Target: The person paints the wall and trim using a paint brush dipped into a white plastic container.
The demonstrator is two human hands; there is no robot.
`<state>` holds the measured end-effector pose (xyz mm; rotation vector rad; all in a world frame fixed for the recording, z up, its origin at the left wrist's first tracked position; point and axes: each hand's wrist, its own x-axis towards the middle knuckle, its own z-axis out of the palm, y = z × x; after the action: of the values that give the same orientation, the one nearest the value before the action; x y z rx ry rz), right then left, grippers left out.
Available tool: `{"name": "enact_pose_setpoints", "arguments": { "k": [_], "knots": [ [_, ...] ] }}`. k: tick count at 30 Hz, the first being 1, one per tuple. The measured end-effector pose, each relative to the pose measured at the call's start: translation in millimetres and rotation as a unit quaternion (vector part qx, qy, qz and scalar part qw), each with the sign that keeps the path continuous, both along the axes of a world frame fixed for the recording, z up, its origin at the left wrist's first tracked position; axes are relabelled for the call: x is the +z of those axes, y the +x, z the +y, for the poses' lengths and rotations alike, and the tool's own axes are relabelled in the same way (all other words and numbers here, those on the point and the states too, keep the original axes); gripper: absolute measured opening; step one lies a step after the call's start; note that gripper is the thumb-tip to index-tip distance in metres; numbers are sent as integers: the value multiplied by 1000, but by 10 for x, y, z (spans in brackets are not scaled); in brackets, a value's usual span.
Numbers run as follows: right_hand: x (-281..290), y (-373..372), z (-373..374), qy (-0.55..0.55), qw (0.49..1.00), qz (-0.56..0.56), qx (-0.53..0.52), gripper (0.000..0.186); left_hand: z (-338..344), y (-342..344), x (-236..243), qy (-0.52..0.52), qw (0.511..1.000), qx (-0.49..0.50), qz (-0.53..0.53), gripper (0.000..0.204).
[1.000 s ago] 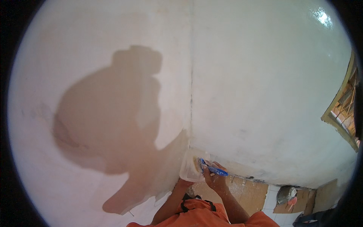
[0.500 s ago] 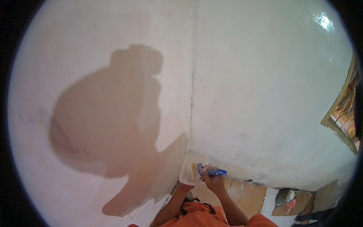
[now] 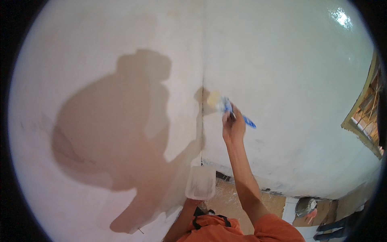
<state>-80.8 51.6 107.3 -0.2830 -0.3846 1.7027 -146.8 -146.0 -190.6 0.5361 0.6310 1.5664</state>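
Note:
My right hand [image 3: 232, 126] is raised against the white wall and grips a paintbrush [image 3: 225, 105] with a blue handle. The pale bristles touch the wall just right of the inside corner seam [image 3: 202, 80]. The brush is blurred by motion. Lower down, my left hand [image 3: 192, 202] holds a white rectangular paint tub [image 3: 200, 182] near the bottom of the corner; only a little of that hand shows under the tub. Both arms come up from orange sleeves at the lower edge.
Two white walls meet at the corner; my shadow [image 3: 117, 133] falls on the left one. A brown floor [image 3: 225, 205] shows below. A metal bucket [image 3: 305, 207] stands at the lower right, and a wooden window frame [image 3: 365, 117] is at the right edge.
My right hand has swung the brush up from the tub at the base of the corner to mid-height on the wall. The tub is now in plain view in my left hand.

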Motion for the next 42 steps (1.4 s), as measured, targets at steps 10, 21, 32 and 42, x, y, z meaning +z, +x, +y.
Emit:
{"name": "enact_pose_setpoints", "arguments": {
  "k": [10, 21, 32, 42],
  "knots": [
    [216, -1057, 932, 9, 994, 110, -21, 10, -267, -114, -170, -40, 997, 5, -65, 54],
    [-1046, -721, 741, -66, 971, -207, -101, 10, -332, -77, -207, -45, 996, -5, -77, 55],
    [1271, -747, 694, 102, 988, -7, -120, 11, -570, -34, -207, -57, 994, -2, -88, 56],
    [-1957, -734, 617, -42, 960, -237, -143, 8, -683, -83, -254, -57, 994, 1, -95, 57]
  ]
}}
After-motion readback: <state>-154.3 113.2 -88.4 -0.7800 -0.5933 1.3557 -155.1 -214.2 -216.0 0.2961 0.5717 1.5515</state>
